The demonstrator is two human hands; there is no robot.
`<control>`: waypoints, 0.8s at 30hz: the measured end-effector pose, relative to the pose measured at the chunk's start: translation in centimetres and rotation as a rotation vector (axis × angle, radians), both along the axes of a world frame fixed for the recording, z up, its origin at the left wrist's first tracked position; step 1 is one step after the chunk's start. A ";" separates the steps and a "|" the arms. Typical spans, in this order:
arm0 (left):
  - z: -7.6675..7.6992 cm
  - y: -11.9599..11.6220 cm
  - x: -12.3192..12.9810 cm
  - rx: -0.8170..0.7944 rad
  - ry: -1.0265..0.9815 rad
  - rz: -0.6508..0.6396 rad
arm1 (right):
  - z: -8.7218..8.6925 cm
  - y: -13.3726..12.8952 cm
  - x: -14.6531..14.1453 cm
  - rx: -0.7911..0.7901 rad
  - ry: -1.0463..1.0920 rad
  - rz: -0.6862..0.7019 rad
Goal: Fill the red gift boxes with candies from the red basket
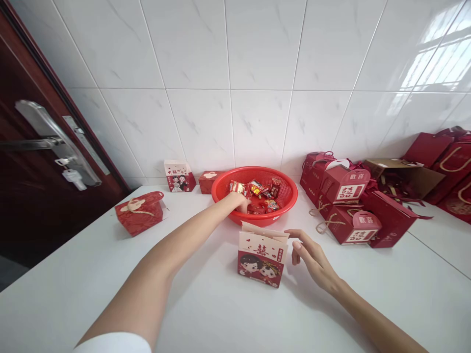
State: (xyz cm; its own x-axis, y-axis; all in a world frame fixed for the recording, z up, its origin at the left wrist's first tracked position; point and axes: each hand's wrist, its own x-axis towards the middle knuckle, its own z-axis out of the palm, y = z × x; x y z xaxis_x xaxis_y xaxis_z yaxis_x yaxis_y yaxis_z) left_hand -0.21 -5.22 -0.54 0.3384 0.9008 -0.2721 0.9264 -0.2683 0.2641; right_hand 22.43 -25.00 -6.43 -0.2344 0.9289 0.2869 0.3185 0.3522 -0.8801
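My left hand (240,200) reaches over the near rim of a red plastic basket (218,192), its fingers down among wrapped candies (258,188). The fingertips are partly hidden, so I cannot see whether they grip a candy. In front of the basket a red and cream paper gift box (260,259) stands upright, with two cartoon figures on its front and its top flaps unclosed. My right hand (309,255) is at the box's right side, index finger stretched to its upper edge. The thumb stays apart from the box.
At the back left stand a small printed box (179,176) and a red box (209,182); a red box with a cord bow (140,213) is further left. Several red gift boxes (351,220) are piled right, near an opened cardboard box (397,171) and red bags (452,166).
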 end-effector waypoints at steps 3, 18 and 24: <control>-0.6 0.5 1.1 -0.132 0.135 -0.002 | -0.2 0.0 0.2 -0.011 -0.021 -0.001; 1.2 -0.5 -0.1 -0.135 -0.639 -0.054 | -0.9 0.2 0.4 -0.002 -0.091 -0.028; 0.9 0.1 -0.3 -0.109 -0.967 0.022 | -0.8 1.3 0.8 0.099 -0.082 -0.076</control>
